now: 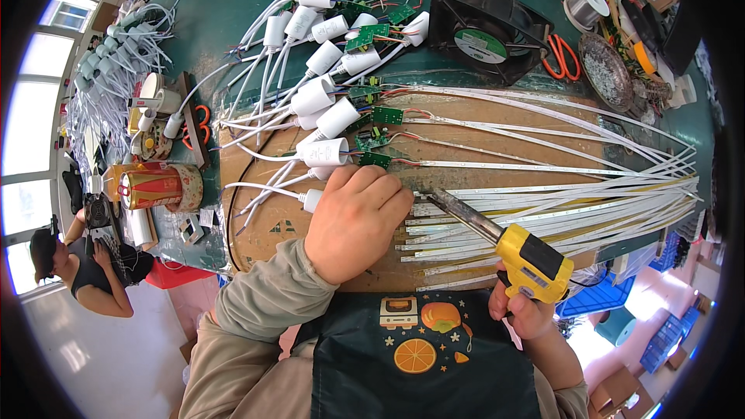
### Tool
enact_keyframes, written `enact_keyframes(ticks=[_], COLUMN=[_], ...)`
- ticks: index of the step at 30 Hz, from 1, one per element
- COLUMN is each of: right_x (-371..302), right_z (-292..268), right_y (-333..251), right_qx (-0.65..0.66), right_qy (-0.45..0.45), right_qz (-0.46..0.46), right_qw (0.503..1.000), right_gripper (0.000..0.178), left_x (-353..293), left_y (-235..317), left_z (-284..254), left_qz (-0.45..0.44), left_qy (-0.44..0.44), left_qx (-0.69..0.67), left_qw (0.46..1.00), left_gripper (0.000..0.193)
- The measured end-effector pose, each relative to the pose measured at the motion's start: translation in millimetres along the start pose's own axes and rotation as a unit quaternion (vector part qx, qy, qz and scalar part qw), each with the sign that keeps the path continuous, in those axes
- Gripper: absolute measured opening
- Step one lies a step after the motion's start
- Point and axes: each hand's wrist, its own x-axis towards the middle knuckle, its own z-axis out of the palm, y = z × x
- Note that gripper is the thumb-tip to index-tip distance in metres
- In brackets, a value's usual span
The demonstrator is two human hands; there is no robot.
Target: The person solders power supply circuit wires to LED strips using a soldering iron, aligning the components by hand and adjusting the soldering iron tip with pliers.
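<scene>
My right hand (521, 306) grips a yellow soldering gun (535, 264) with a black panel. Its metal tip (441, 200) points left, at the ends of a bundle of white LED strips (497, 221). My left hand (355, 221) is closed just left of that tip, fingers bent down; what they hold is hidden. Above its knuckles lies a small green circuit board (375, 160), joined by thin wires to one strip (497, 165). Beside the left hand's wrist side is a white plastic cap (312, 200) with a cable. More white caps (324, 153) with cables and boards lie in a row beyond.
Brown cardboard (272, 244) covers the near green table. A black fan (490, 31), orange-handled scissors (562, 58), a solder spool (586, 6) and a metal dish (607, 74) stand at the back right. A red-gold can (151, 188) is at left; another person (85, 264) sits beyond.
</scene>
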Motion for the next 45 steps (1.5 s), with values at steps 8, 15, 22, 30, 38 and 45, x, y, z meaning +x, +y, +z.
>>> enact_keyframes(ticks=[8, 15, 22, 30, 38, 45], right_x=[2.7, 35.6, 73.5, 74.7, 75.0, 74.7], right_z=[-15.7, -74.5, -105.2, -108.7, -103.2, -96.9], right_y=[-13.5, -80.9, -126.7, -125.5, -122.0, -123.4], right_qx=[-0.008, 0.025, 0.082, 0.104, 0.059, 0.018], right_qy=[0.079, 0.208, 0.309, 0.321, 0.341, 0.321], right_qz=[-0.098, -0.275, -0.216, -0.174, -0.17, -0.182], right_qw=[0.992, 0.938, 0.923, 0.925, 0.923, 0.929], right_gripper=[0.072, 0.049, 0.033, 0.026, 0.026, 0.033], left_x=[0.3, 3.2, 3.6, 6.1, 5.3, 4.6], left_y=[-1.3, 1.9, 3.7, 3.4, 2.4, 2.7], left_z=[-1.4, -1.1, -1.2, -3.4, -2.3, -2.7], left_qz=[0.004, 0.006, -0.002, -0.002, -0.006, -0.006], left_qy=[0.012, 0.024, 0.025, 0.023, 0.023, 0.022], left_qx=[-0.012, -0.009, -0.013, -0.019, -0.02, -0.02], left_qw=[1.0, 1.0, 1.0, 1.0, 1.0, 1.0], left_gripper=[0.025, 0.025, 0.022, 0.023, 0.023, 0.022])
